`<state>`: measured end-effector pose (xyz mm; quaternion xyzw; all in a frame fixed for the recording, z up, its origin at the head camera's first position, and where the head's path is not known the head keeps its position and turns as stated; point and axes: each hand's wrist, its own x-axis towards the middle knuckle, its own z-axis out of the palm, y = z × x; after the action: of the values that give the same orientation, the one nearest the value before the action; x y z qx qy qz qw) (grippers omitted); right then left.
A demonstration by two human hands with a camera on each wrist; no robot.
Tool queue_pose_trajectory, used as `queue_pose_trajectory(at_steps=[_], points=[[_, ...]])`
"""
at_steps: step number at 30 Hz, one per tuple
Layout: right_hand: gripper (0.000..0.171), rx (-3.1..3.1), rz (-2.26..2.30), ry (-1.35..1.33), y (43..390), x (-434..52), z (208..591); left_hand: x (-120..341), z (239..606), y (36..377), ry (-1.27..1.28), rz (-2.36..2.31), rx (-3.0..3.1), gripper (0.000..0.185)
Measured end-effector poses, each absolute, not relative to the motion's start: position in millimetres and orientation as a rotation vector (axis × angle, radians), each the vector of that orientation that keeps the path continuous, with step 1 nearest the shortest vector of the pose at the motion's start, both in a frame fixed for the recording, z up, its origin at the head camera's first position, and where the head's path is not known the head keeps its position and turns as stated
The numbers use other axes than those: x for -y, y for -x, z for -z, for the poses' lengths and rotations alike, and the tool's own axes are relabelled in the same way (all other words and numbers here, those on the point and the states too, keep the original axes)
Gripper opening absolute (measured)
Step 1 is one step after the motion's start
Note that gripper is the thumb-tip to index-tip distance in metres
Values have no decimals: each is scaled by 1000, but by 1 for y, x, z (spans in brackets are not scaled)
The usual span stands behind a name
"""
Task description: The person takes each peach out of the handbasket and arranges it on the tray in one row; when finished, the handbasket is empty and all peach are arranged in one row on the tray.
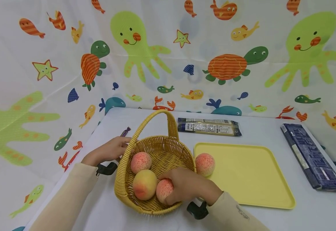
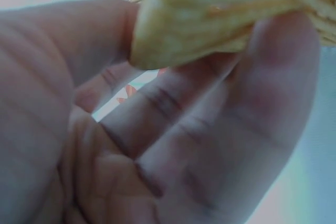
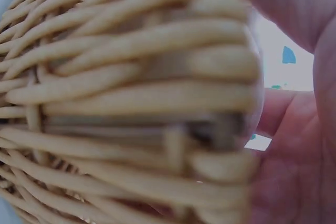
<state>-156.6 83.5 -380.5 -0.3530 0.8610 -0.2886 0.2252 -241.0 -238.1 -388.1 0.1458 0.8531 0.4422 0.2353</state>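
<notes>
Bright, even, soft-shadowed light; head view bends at its edges, both wrist views blurred close-up.

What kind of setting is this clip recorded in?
Probably a staged tabletop recording booth, not a real kitchen: a white table is walled by a cartoon sea-creature cloth, with a wicker basket of peaches and a yellow tray laid out like props.
</notes>
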Motion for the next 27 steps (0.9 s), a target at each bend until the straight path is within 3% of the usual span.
queue_pose_trajectory(at_steps=[15,27], points=[[57,-2478,1111,846,160,-133,346,239,390,243,-399,-1196,-2347,37],[65,-2543,1274,601,160,-197,356,240,391,244,-386,-1192,-2346,29]])
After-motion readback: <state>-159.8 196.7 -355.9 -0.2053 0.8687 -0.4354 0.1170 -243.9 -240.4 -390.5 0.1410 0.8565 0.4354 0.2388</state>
